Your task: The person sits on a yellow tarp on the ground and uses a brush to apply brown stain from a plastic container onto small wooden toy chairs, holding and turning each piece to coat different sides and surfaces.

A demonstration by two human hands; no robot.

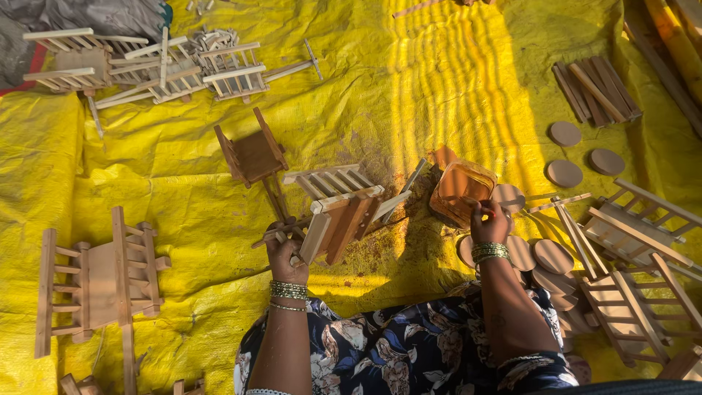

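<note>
My left hand (285, 256) grips the lower end of a small slatted wooden cart frame (342, 211) and holds it tilted over the yellow tarp (183, 168). My right hand (488, 223) reaches into a clear orange plastic container (461, 189); its fingertips are at the container's rim, and I cannot see what they pinch. Round wooden discs (545, 256) lie just right of that hand. Bangles sit on both wrists.
A brown wooden toy chair (254, 155) lies behind the frame. A finished wooden cart (102, 281) rests at the left. More slatted assemblies (161, 69) are piled at the back left and others (636, 249) at the right. Loose sticks (596, 89) lie far right.
</note>
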